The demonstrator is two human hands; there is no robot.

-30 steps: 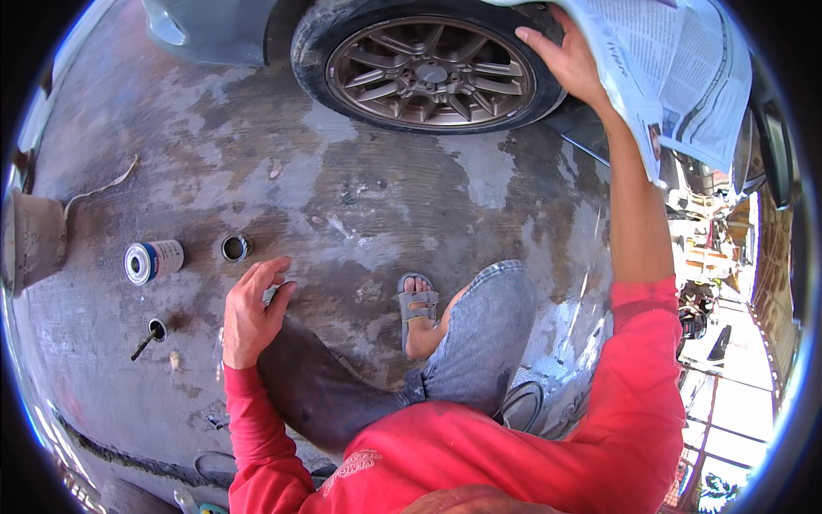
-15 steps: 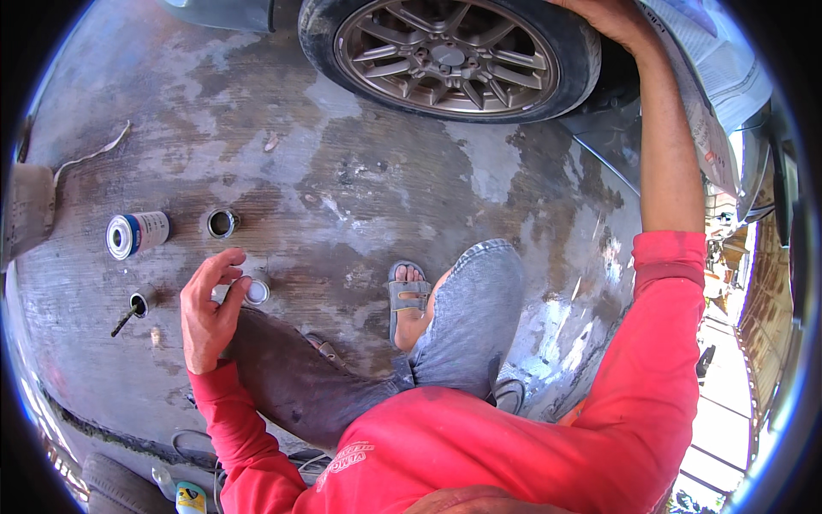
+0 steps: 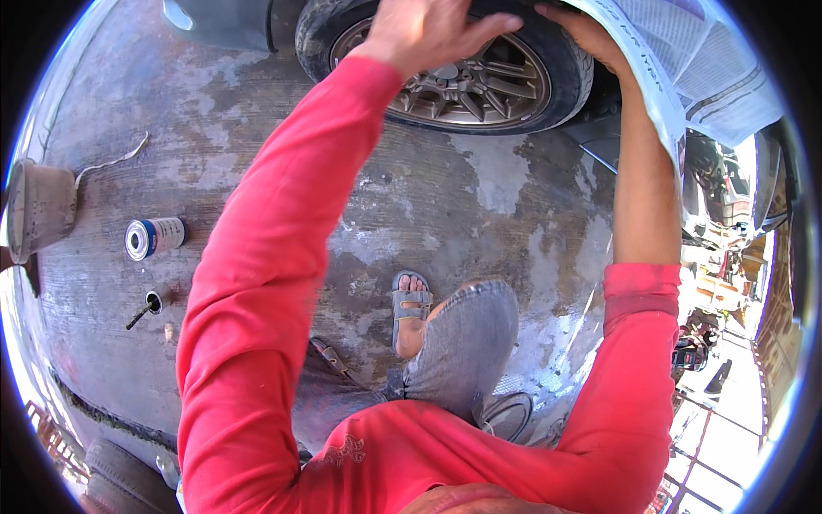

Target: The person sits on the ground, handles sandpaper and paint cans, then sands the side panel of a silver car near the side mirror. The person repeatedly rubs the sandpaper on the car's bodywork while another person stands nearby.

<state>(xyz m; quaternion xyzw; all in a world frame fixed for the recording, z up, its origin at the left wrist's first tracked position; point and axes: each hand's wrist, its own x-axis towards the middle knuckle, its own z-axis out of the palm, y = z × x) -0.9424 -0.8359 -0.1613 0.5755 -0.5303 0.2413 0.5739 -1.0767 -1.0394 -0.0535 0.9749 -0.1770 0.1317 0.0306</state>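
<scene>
My left hand (image 3: 424, 36) is raised in front of the car wheel (image 3: 484, 98), its thumb stretched out to the right and its other fingers cut off by the upper edge. Nothing shows in it. To its right, my right hand (image 3: 591, 38) reaches up beside the black tire, partly behind the edge of the newspaper sheet (image 3: 664, 51). A finger of that hand lies stretched toward the tire's top; the rest are hidden. The newspaper hangs over the car's body at the upper right and comes close to my right forearm.
On the stained concrete at left lie a white and blue can (image 3: 156, 237) and a small open container (image 3: 153, 301) with a dark stick in it. A grey bucket (image 3: 43, 210) stands farther left. A loose tire (image 3: 124, 480) sits at lower left.
My left hand has swung from beside the small containers on the floor up to the wheel. Its sleeve now covers part of the floor. My right hand stays near the tire's top.
</scene>
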